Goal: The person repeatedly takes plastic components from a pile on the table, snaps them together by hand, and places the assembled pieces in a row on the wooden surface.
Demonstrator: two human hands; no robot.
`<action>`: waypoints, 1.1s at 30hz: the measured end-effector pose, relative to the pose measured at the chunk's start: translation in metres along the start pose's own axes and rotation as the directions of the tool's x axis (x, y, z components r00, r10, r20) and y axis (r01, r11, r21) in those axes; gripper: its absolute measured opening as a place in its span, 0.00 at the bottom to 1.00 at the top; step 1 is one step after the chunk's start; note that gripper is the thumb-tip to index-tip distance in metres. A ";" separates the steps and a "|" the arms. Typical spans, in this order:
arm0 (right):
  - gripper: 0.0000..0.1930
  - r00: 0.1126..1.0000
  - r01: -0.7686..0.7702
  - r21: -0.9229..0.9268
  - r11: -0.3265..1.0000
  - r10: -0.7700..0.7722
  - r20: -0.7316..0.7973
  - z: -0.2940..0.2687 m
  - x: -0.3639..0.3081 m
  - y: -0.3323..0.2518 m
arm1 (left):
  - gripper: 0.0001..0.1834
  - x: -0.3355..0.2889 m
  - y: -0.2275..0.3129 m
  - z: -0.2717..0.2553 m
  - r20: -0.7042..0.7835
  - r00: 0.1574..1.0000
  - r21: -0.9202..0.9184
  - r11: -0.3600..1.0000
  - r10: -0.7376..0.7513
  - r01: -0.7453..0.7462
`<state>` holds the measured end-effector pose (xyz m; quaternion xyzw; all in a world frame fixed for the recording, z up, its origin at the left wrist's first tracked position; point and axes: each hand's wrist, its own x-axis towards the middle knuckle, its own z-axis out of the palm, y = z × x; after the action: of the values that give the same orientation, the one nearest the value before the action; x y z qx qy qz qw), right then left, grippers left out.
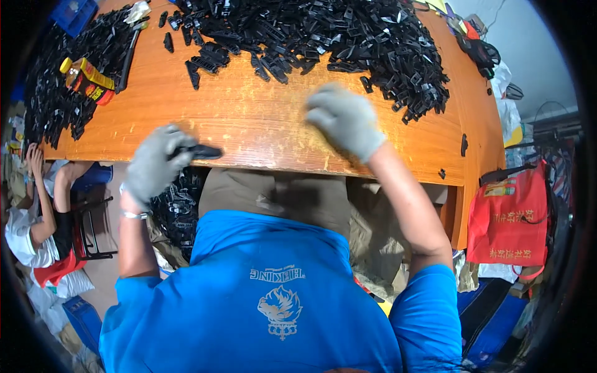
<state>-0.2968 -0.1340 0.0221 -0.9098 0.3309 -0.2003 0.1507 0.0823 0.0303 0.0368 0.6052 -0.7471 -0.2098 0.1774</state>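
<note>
My left hand (157,163), in a grey work glove, is closed around a small black plastic part (205,151) at the table's near edge. One end of that part sticks out to the right of my fingers. Over the middle of the wooden table (242,118) is my gloved right hand (345,119), its fingers bent and blurred by motion. Whether anything is in them cannot be made out. Beyond it spreads a big heap of black plastic parts (311,31), with several loose ones at its left side.
Another heap of black parts (50,81) covers the table's left side, with a yellow-and-red bottle (87,79) lying on it. A blue basket (73,15) stands at the far left. A red bag (509,221) hangs by the right edge. Another person (40,230) sits at left.
</note>
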 end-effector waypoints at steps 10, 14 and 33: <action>0.10 0.898 -0.432 -0.447 0.784 0.421 -0.129 -0.023 0.004 0.099 | 0.17 0.093 0.030 0.017 -0.248 0.953 0.187 0.974 0.174 -0.129; 0.12 0.928 -0.354 -0.287 0.890 0.297 -0.224 -0.018 0.003 0.080 | 0.18 0.153 0.049 0.037 -0.232 0.956 0.366 0.927 0.178 -0.083; 0.07 0.978 -0.180 -0.184 0.966 0.196 0.071 0.013 -0.012 -0.037 | 0.10 0.136 0.035 0.067 -0.157 0.958 0.169 0.962 0.241 -0.215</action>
<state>-0.2792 -0.0967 0.0231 -0.8920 0.4251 -0.1147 0.1024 -0.0093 -0.0902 0.0000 0.5426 -0.8071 -0.0768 0.2196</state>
